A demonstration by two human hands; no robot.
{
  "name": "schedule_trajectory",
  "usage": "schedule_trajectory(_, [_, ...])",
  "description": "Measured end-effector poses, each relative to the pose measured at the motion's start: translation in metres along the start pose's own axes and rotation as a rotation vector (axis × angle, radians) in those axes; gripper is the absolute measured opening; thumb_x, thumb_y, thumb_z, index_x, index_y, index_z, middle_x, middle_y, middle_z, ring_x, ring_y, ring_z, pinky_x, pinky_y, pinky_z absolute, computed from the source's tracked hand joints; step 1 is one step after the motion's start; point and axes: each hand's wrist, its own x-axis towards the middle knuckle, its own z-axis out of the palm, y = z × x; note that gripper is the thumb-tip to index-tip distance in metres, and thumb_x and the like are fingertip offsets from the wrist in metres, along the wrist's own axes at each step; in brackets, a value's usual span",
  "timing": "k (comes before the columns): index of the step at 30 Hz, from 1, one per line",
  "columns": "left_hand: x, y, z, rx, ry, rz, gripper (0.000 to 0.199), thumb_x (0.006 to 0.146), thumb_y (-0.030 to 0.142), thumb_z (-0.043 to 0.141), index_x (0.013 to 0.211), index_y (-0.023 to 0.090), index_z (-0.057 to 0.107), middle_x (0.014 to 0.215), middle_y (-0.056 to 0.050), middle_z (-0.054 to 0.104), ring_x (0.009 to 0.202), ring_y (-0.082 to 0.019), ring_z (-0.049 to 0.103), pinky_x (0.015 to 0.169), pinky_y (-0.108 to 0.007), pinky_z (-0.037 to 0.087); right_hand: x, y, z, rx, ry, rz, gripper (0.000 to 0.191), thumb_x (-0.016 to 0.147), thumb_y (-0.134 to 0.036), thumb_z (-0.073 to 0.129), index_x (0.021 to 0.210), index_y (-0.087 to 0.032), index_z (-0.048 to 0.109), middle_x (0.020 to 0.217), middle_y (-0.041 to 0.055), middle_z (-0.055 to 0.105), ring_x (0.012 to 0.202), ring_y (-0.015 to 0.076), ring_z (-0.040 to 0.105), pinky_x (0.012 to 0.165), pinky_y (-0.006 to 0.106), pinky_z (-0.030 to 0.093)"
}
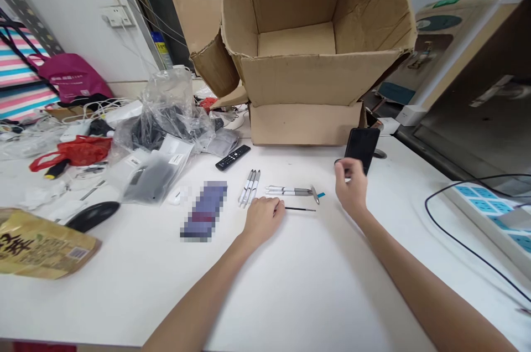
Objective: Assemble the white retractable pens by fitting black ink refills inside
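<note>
My left hand (264, 220) rests on the white table with its fingers closed round one end of a thin dark pen refill (302, 209), whose tip points right. Just beyond it, white-and-grey pens (286, 191) lie sideways, with a short silver pen part (315, 194) and a small teal piece (321, 195) at their right end. Several similar pens (249, 188) lie side by side to the left. My right hand (352, 186) is raised in front of a black phone (363, 146) that leans upright. Its fingers are curled together in a pinch; what they hold, if anything, is hidden.
A large open cardboard box (307, 122) stands at the back. Left are a black remote (233, 158), a blurred-out rectangle (205, 211), plastic-wrapped items (155, 175), a red bag (78, 151) and a yellow pouch (45, 244). A power strip (489, 211) and black cable (446, 224) lie right.
</note>
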Motion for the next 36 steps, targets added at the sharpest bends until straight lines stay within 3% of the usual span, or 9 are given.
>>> schedule_trajectory(2, [0.000,0.000,-0.001,-0.003,0.007,-0.018,0.039,0.093,0.026,0.035,0.061,0.020,0.056,0.062,-0.002,0.062,0.064,-0.017,0.056,0.064,-0.030,0.034,-0.013,-0.014,-0.007,0.067,-0.444,0.029,0.049,0.093,-0.058,0.035,0.069,-0.021,0.058,0.067,0.0035,0.061,0.064,0.0181,0.055,0.065,0.030,0.043])
schedule_trajectory(3, [0.000,0.001,-0.002,-0.006,0.011,-0.027,0.039,0.094,0.026,0.035,0.061,0.021,0.056,0.062,-0.002,0.062,0.064,-0.017,0.056,0.063,-0.030,0.033,-0.019,-0.020,-0.011,0.100,-0.578,0.088,0.057,0.094,-0.060,0.030,0.063,-0.021,0.058,0.058,0.0023,0.057,0.057,0.0172,0.053,0.062,0.029,0.042])
schedule_trajectory(5, [0.001,0.001,-0.003,-0.014,0.019,-0.040,0.040,0.094,0.027,0.034,0.061,0.021,0.055,0.062,-0.001,0.062,0.063,-0.017,0.055,0.062,-0.029,0.033,-0.027,-0.030,-0.016,0.147,-0.717,0.183,0.065,0.094,-0.063,0.025,0.057,-0.021,0.058,0.052,0.0021,0.054,0.054,0.0173,0.052,0.058,0.029,0.040])
schedule_trajectory(8, [0.001,0.000,-0.004,-0.027,0.026,-0.049,0.040,0.095,0.029,0.034,0.061,0.021,0.054,0.061,0.000,0.061,0.061,-0.016,0.055,0.060,-0.028,0.031,-0.035,-0.040,-0.019,0.132,-0.846,0.221,0.060,0.092,-0.062,0.032,0.054,-0.021,0.055,0.053,0.0009,0.054,0.051,0.0157,0.047,0.053,0.028,0.036])
schedule_trajectory(14, [0.001,-0.001,-0.002,-0.064,0.043,-0.077,0.039,0.095,0.032,0.035,0.061,0.021,0.051,0.061,0.000,0.060,0.061,-0.015,0.053,0.057,-0.027,0.029,-0.047,-0.043,-0.016,0.162,-0.857,0.231,0.046,0.088,-0.056,0.046,0.058,-0.022,0.048,0.052,-0.0027,0.045,0.049,0.0134,0.036,0.050,0.027,0.029])
schedule_trajectory(22, [0.001,0.000,-0.001,-0.121,0.041,-0.101,0.037,0.095,0.030,0.033,0.061,0.021,0.047,0.060,0.001,0.057,0.061,-0.014,0.052,0.058,-0.026,0.030,-0.047,-0.029,-0.021,0.249,-0.863,0.243,0.027,0.086,-0.048,0.055,0.085,-0.022,0.063,0.079,0.0016,0.063,0.074,0.0183,0.054,0.068,0.030,0.041])
schedule_trajectory(30, [0.002,-0.002,-0.006,-0.249,0.030,-0.152,0.040,0.095,0.033,0.030,0.059,0.021,0.040,0.058,0.002,0.052,0.057,-0.014,0.047,0.057,-0.026,0.028,-0.045,-0.036,-0.025,0.224,-0.899,0.275,0.033,0.088,-0.050,0.052,0.078,-0.021,0.062,0.072,0.0010,0.061,0.070,0.0171,0.056,0.066,0.028,0.041])
schedule_trajectory(36, [0.001,0.001,-0.005,-0.291,0.035,-0.109,0.038,0.094,0.035,0.030,0.059,0.021,0.035,0.054,0.003,0.046,0.054,-0.013,0.043,0.057,-0.027,0.027,-0.043,-0.034,-0.025,0.252,-0.880,0.284,0.037,0.089,-0.053,0.050,0.076,-0.020,0.062,0.069,0.0002,0.060,0.066,0.0155,0.054,0.063,0.027,0.040])
